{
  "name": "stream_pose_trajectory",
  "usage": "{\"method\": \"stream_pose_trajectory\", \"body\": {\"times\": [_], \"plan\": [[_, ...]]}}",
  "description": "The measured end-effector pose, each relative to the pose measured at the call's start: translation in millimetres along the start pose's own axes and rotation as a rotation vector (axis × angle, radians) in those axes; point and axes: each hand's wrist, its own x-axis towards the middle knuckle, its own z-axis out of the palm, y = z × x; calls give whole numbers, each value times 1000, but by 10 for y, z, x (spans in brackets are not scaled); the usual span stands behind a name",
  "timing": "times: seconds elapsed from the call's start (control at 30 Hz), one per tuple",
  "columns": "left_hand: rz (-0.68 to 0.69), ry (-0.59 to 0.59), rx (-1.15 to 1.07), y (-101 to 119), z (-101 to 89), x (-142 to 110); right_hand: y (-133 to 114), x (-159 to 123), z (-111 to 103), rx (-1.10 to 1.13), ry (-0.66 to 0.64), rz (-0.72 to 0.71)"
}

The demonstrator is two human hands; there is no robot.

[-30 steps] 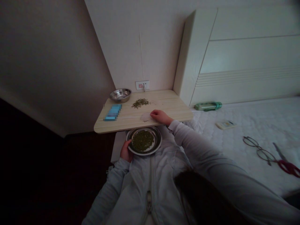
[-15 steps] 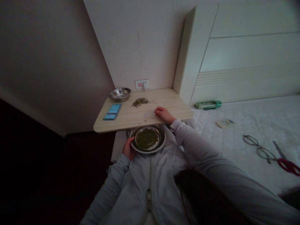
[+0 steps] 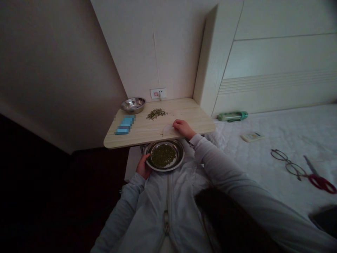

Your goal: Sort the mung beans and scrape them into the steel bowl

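Note:
In the head view my left hand (image 3: 143, 167) is closed on the left rim of a steel bowl (image 3: 181, 160), its thumb over the edge. The bowl is at my lap, just below the table's front edge, with a layer of small green grains (image 3: 163, 155) inside. My right hand (image 3: 183, 128) rests low over the table, fingers pinched on a thin, clear, rounded plastic piece (image 3: 167, 129). A few loose grains (image 3: 162, 134) lie by its left edge. Farther back on the table is a heap of similar grains (image 3: 156, 114).
A second steel bowl (image 3: 133, 105) stands at the back left of the wooden table (image 3: 195, 112), near a blurred blue object (image 3: 125, 124). On the bed to the right lie a green bottle (image 3: 232, 116), a pale remote-like item (image 3: 252, 136), glasses (image 3: 289, 164) and red-handled scissors (image 3: 321, 182).
A few grains near the table's front edge no longer show there. The clear piece and my right hand have barely moved; my left hand keeps its hold. The whole view has shifted slightly.

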Motion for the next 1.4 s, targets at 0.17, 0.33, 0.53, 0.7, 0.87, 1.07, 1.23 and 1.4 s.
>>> {"method": "stream_pose_trajectory", "body": {"times": [0.17, 0.33, 0.53, 0.7, 0.87, 1.07, 1.23, 1.4], "plan": [[-5, -7, 25, 8, -8, -4, -15, -19, -15, 11, -45, -8], [-1, 18, 29, 20, 9, -21, -46, -35, -18, 35, -41, 8], [-3, -3, 12, 19, -2, -13, -30, -19, -8, 13, -42, 12], [7, -11, 4, 15, -29, 4, -18, -16, -12, -13, -55, 13], [13, -9, -3, 9, -36, 18, -28, -26, -13, -18, -71, 12], [9, 4, 8, 15, -9, -7, 2, -14, -11, -15, -98, -9], [18, 15, 28, 16, -3, -11, 9, -6, -17, 5, -110, -7], [20, 18, 30, 14, -9, -1, 7, 1, -7, -2, -126, -2]]}}
